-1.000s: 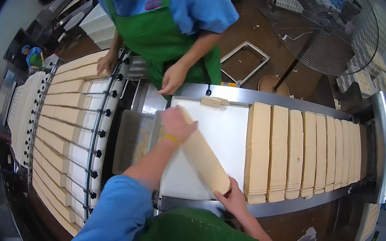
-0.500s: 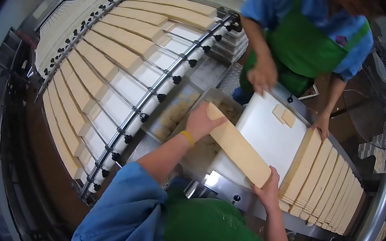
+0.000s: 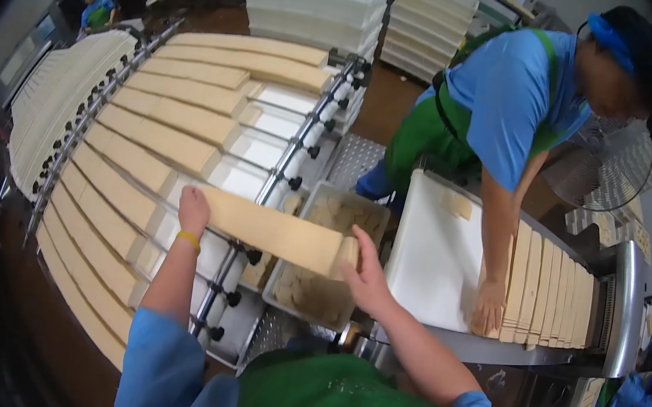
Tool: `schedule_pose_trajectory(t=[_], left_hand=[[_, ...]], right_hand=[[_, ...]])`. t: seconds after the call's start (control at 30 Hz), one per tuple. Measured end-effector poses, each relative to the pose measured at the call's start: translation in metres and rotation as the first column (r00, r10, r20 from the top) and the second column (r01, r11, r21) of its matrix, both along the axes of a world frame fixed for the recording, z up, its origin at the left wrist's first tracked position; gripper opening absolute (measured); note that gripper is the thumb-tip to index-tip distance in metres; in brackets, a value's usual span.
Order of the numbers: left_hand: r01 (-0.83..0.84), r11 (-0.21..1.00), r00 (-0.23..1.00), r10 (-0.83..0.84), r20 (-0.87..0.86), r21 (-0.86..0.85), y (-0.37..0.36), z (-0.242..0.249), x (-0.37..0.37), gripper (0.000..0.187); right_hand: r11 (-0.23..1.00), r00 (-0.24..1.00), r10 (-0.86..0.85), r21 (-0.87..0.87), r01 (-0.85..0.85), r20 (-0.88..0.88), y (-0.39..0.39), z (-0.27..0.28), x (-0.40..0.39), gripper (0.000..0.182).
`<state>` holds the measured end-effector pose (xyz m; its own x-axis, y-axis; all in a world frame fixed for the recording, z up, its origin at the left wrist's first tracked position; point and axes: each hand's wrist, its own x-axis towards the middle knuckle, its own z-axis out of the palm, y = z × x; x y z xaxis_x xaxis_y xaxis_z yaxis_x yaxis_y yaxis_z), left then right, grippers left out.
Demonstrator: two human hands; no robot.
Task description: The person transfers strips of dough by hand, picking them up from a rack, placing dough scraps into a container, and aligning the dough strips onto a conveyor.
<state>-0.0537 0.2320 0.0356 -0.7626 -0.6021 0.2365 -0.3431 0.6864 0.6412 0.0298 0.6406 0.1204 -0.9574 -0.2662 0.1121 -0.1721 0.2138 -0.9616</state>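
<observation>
Between my two hands stretches a long, pale yellow stack of thin dough sheets (image 3: 277,230). My left hand (image 3: 194,212), with a yellow band at the wrist, is closed around its left end above the left conveyor (image 3: 252,169). The right end, where a short piece stands out from the rest, is gripped by my right hand (image 3: 368,277). The stack spans the conveyor's metal rail (image 3: 286,165) and a bin of dough scraps (image 3: 320,289) beneath it. Similar long dough stacks (image 3: 157,140) lie in lanes divided by metal rods on the left conveyor.
To the right, a white belt (image 3: 438,259) carries a row of upright dough stacks (image 3: 549,290) and a loose piece (image 3: 457,205). A co-worker (image 3: 512,104) leans over it, one hand (image 3: 489,306) on the nearest stack. White tubs (image 3: 316,0) and stacked trays (image 3: 431,20) stand behind.
My hands and the dough stack held in them have shifted from over the right belt to over the bin and left rail. My view has turned, and the co-worker's hand has reached the dough row.
</observation>
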Motion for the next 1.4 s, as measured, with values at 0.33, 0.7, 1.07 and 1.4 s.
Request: schedule_pose_trajectory(t=[0.33,0.7,1.07,1.4], left_hand=[[0.474,0.792,0.879,-0.449,0.159,-0.385,-0.029,0.031,0.025,0.023],[0.52,0.852,0.848,-0.523,-0.082,-0.062,0.081,0.057,0.07,0.025],[0.217,0.878,0.92,-0.037,-0.391,0.428,-0.002,0.052,0.09,0.02],[0.079,0.979,0.97,-0.032,-0.242,0.189,-0.074,0.023,0.099,0.016]], right_hand=[[0.971,0.998,0.045,0.237,-0.034,-0.045,-0.137,0.002,-0.031,0.014],[0.964,0.987,-0.073,0.246,0.106,-0.141,-0.153,-0.033,-0.029,0.02],[0.968,0.985,0.172,0.183,-0.173,0.017,-0.229,-0.019,0.013,0.033],[0.983,0.933,0.085,0.124,-0.135,0.349,-0.315,-0.037,0.001,0.032]])
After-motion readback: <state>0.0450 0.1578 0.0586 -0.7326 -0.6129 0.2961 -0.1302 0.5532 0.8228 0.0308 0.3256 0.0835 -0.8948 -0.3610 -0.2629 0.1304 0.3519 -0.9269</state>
